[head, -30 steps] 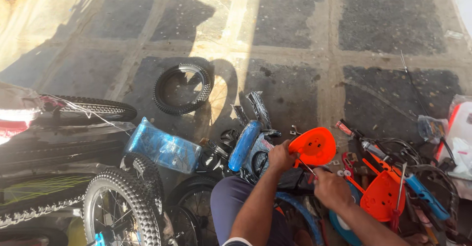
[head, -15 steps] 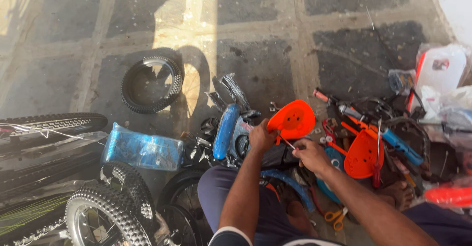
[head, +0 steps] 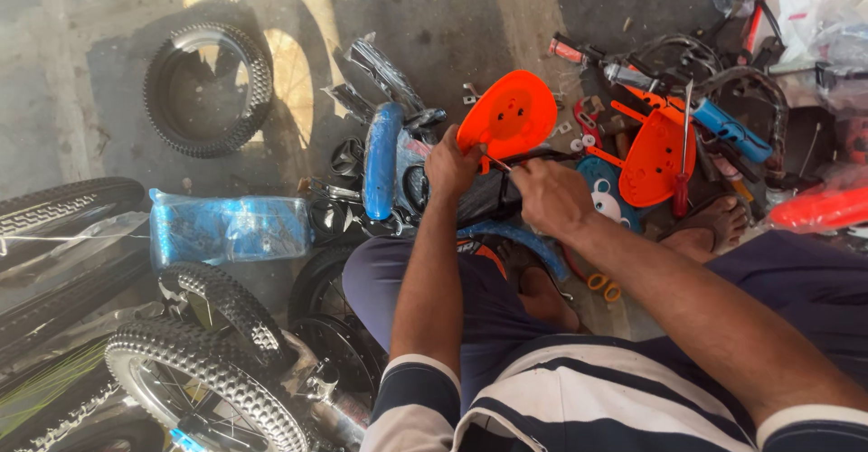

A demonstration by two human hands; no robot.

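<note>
A grey concrete floor [head: 434, 18] with pale joint lines filled the head view, part sunlit, part in shadow. At nine o'clock lay long black tyres [head: 63, 208] and spoked wheels [head: 203, 389] with knobby tread. A loose small tyre [head: 210, 89] lay flat at eleven o'clock. Between eight and nine o'clock sat a blue part wrapped in clear plastic [head: 226, 228]. At two o'clock a heap of parts held a second orange plate [head: 655, 158], a red-handled screwdriver [head: 684, 158] lying across it, and a blue tube [head: 732, 131]. A blue bicycle frame piece [head: 382, 158] stood just left of centre.

The person sat on the floor, dark trousers and a striped shirt at six o'clock, a bare foot [head: 714, 221] at three o'clock.

Both forearms reached up from the bottom edge towards the centre. The left hand [head: 452, 163] was closed on the lower edge of an orange plastic plate [head: 508, 113], which stood tilted just above centre, at twelve o'clock. The right hand [head: 551, 197] was curled shut around a thin metal tool [head: 495, 163] whose tip touched the plate's lower edge. Orange-handled scissors [head: 597, 282] lay by the knee.
</note>
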